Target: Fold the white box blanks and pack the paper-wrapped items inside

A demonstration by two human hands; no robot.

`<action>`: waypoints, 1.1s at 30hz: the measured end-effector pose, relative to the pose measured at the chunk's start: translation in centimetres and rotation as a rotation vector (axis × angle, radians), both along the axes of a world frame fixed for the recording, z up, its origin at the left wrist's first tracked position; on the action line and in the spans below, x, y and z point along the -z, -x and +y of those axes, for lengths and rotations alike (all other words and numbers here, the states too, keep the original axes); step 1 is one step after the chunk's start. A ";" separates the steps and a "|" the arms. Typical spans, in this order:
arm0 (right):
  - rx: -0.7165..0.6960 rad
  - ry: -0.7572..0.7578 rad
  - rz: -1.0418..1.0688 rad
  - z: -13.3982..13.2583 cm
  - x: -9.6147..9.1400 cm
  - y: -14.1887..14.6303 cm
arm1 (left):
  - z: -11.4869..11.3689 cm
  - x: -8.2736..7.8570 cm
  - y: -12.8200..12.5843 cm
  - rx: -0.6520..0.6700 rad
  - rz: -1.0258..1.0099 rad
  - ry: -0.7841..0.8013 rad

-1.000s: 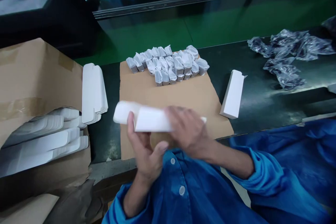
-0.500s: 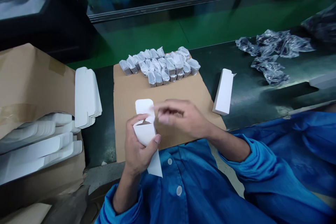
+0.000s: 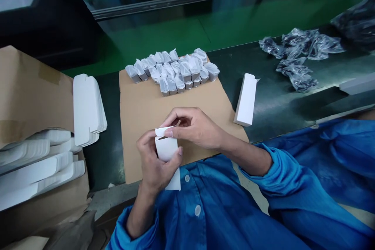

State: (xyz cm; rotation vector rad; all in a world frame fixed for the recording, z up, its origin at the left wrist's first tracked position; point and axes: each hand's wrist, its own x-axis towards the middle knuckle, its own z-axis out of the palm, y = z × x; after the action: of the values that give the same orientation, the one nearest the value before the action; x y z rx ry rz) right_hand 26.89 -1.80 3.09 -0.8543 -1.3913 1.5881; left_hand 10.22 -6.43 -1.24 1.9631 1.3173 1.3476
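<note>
A: What is different now?
B: The small white cardboard carton (image 3: 167, 154) stands upright in the left hand (image 3: 155, 168), over the near edge of the brown cardboard sheet (image 3: 140, 101). Its rounded top flap (image 3: 162, 131) is now bent down over the mouth; half a second ago it stood open.
A: And the fingers?
B: The left fingers are closed around the carton body. The right hand (image 3: 196, 129) pinches the flap between thumb and forefinger — its other fingers are curled and hold nothing.
A: What does this mean for the work?
B: I judge that the top end is being closed. If the flap is fully tucked in, I cannot tell.
A: And one second ago?
B: Then the carton lay sideways between both hands. The rest did not move — the cluster of small white-wrapped pieces (image 3: 172, 70) at the far edge of the sheet, the closed white box (image 3: 245, 99) on the dark tabletop (image 3: 278, 105) beside the sheet's right edge, the stack of flat white blanks (image 3: 86, 107) at its left.
</note>
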 end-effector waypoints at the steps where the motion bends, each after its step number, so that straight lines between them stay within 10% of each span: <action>1: -0.001 -0.006 -0.004 -0.1 0.0 -0.1 | -0.1 0.2 -0.1 0.003 -0.044 -0.022; 18: 0.280 -0.789 -0.389 -3.5 3.7 1.3 | -0.7 0.3 1.7 0.055 0.183 0.115; 23: 0.097 -0.930 -0.705 -3.1 3.5 1.3 | -0.4 0.7 2.1 0.098 0.184 0.207; 28: -0.148 -0.921 -0.883 0.7 0.0 0.6 | 1.5 0.8 2.2 -0.040 0.028 0.264; 33: -0.002 -1.036 -1.442 8.1 -0.5 0.8 | 3.6 1.4 4.4 -0.281 0.115 0.267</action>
State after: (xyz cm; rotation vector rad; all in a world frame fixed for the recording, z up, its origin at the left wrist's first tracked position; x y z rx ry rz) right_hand 26.11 6.32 3.60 -1.2767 -2.7129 -0.1970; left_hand 5.79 -2.81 -2.68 1.7441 1.7813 1.1178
